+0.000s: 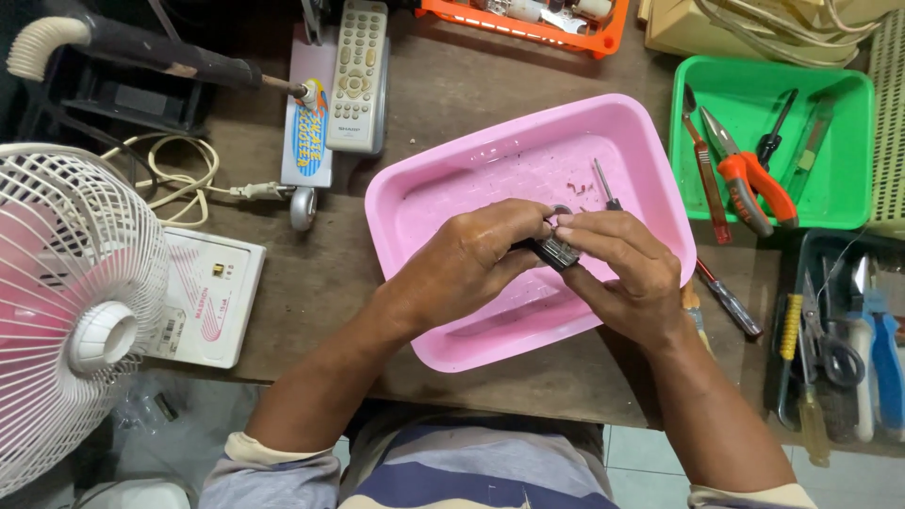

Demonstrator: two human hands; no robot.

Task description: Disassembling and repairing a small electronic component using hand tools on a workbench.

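Striped cloth in blue and cream (452, 476) covers the person's lap at the near edge, and both bare forearms reach up from it over the brown wooden worktop (452, 94). Left hand (471, 259) and right hand (627, 269) meet above a shallow pink rectangular plastic tray (424, 203). Between them is a small dark ribbed part (556, 251), pinched from both sides: the left fingers (523, 221) curl closed around its near end, and the right fingers (589, 226) press together on its top, thumb and forefinger tips touching it. What the part is cannot be told. It hangs just above the tray's floor, near the middle.

Inside the tray, just beyond the hands, lies a thin dark-handled screwdriver (603, 186) with a few small crumbs of debris beside it. Another slim screwdriver (728, 300) lies on the worktop just right of the tray.

To the right, a green plastic tray (844, 203) holds orange-handled pliers (754, 179), a red-handled tool and a black-handled screwdriver. Below it, a dark tray (801, 254) carries blue-handled tools (881, 353), scissors and a yellow-handled screwdriver (801, 377).

On the left stand a white-grilled pink table fan (75, 311) and a flat white box (212, 297), with a coiled cream cable behind. A grey remote control (358, 75) lies at the far side, near an orange crate (528, 24). Pale tiled floor shows below the worktop's edge.
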